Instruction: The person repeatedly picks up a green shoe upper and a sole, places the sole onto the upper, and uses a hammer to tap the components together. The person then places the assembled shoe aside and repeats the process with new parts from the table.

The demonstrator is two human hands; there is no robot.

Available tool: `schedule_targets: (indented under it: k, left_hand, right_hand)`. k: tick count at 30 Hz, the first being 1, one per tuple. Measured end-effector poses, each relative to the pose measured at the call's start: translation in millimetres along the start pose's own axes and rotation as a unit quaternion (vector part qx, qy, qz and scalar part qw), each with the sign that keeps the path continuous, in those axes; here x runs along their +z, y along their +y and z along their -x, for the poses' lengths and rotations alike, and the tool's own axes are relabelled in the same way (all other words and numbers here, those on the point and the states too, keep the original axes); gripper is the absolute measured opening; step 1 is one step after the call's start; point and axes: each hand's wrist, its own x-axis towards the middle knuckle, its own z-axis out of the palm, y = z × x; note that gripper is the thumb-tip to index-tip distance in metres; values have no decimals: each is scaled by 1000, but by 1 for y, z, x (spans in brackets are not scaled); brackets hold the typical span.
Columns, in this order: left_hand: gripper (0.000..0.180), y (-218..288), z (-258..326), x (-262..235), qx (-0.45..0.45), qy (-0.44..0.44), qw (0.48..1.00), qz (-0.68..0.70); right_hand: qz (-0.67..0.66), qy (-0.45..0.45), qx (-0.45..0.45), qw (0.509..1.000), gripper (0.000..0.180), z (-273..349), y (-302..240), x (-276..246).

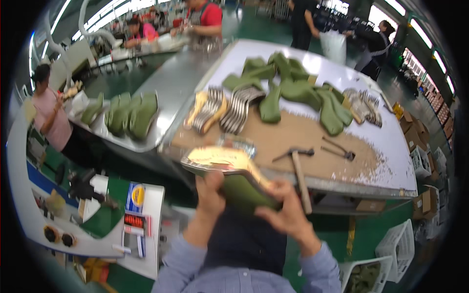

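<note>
In front of my body, both hands hold a green shoe upper [246,191], its pale tan sole side [220,157] turned upward. My left hand [210,195] grips its left end, with the thumb up against the edge. My right hand [287,207] clasps the other end, fingers on the rim and thumb against the green side. Motion blurs the piece somewhat. Just beyond it on the table lie a hammer [301,181] with a wooden handle and a pair of pincers [342,150]. A small clear container [237,144] stands behind the held piece.
Green uppers [298,90] are heaped on the white table [391,166], beside stacked striped insoles [239,111]. A metal tray [151,139] with more uppers is at left, near a machine panel [53,244]. White crates [398,249] stand at lower right. Several people work farther off.
</note>
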Motion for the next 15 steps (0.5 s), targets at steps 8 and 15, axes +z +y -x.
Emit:
schedule_targets:
  k: [8, 15]
  left_hand:
    - [51, -29, -27, -36, -14, 233, 962, 144]
    - [54, -31, 0, -82, -68, 278, 955, 80]
  right_hand:
    - [170, -28, -90, 981, 62, -49, 41, -11]
    - [174, -77, -88, 978, 59, -53, 57, 7]
